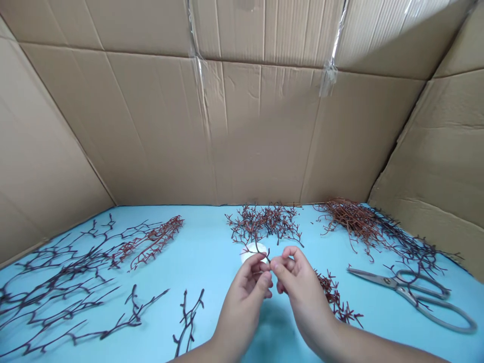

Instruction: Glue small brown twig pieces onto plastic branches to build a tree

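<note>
Both hands are raised close together over the blue table, near the middle. My left hand (249, 287) pinches a thin dark twig (258, 242) whose upper end rises above the fingers. Beside it, my right hand (297, 277) has thumb and forefinger pressed together at the twig's lower end; what lies between those fingertips is too small to make out. A round white object (249, 249) sits just behind the left fingertips, partly covered by them. Beyond it lies a heap of short reddish-brown twigs (268, 222).
Long dark branches (68, 272) and a red bunch (161, 239) lie left; a small branch (187, 320) is near the front. Right are a large twig pile (351, 217), short red sprigs (333, 292) and grey scissors (397, 285). Cardboard walls (257, 131) enclose the blue table (206, 252).
</note>
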Available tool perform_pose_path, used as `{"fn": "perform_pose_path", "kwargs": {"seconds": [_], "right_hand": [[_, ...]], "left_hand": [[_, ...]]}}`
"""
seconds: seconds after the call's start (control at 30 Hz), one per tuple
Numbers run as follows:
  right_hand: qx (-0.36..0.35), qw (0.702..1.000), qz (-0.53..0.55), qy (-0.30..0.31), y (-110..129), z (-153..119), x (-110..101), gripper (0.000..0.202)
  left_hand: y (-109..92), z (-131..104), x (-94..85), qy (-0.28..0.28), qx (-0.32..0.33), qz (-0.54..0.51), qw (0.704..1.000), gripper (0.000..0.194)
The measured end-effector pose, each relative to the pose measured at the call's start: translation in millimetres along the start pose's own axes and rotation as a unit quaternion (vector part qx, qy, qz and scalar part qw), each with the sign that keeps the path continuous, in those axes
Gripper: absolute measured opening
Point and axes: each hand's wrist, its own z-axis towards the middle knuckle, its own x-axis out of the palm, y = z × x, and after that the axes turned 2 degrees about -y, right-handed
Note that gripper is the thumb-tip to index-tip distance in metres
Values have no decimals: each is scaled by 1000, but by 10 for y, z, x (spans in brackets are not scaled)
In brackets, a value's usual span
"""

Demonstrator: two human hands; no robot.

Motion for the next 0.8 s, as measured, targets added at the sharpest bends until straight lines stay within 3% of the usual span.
{"fn": "perform_pose_path", "kwargs": {"seconds": [0.1,0.27,0.43,0.47,0.6,0.8], "right_hand": [[7,1000,-2,-4,-87,-141,-80,27],[23,996,-86,-16,-148,-279,-299,27],[-31,954,-257,-154,122,8,-786,21],[-54,943,-287,-157,179,97,-894,19],[-78,873,-480,-32,275,316,-1148,13],[-145,749,-629,148,183,187,-1004,13]], "left_hand": [[77,8,-15,26,-56,-24,998,20],[181,-42,-10,67,-87,4,994,22],[223,-40,27,83,-169,64,980,25],[227,-32,33,89,-192,76,974,25],[245,7,38,119,-231,109,960,27],[259,34,9,136,-225,105,959,25]]}}
